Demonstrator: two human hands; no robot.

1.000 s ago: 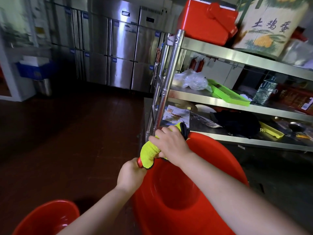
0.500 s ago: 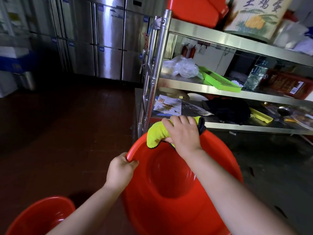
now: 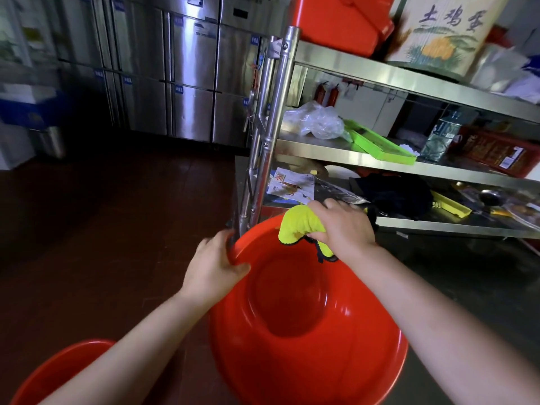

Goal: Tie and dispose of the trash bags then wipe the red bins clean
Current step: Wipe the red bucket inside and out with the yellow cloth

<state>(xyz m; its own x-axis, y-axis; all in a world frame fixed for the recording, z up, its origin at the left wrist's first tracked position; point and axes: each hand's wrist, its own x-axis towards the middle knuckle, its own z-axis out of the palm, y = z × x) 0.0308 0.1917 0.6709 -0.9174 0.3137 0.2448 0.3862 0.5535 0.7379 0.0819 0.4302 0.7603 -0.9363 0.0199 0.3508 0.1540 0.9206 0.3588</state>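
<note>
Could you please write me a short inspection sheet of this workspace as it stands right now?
Surface: dark red-brown floor, dimly lit.
Job's things: large red bin tilted toward the camera; yellow cloth on its far rim; second red bin at lower left.
Clutter: steel rack holding a green tray, a plastic bag, papers.
Grippers: left hand grips the near bin's rim; right hand holds the cloth.
Cables: nothing seen.
Surroundings: steel refrigerator doors behind.
</note>
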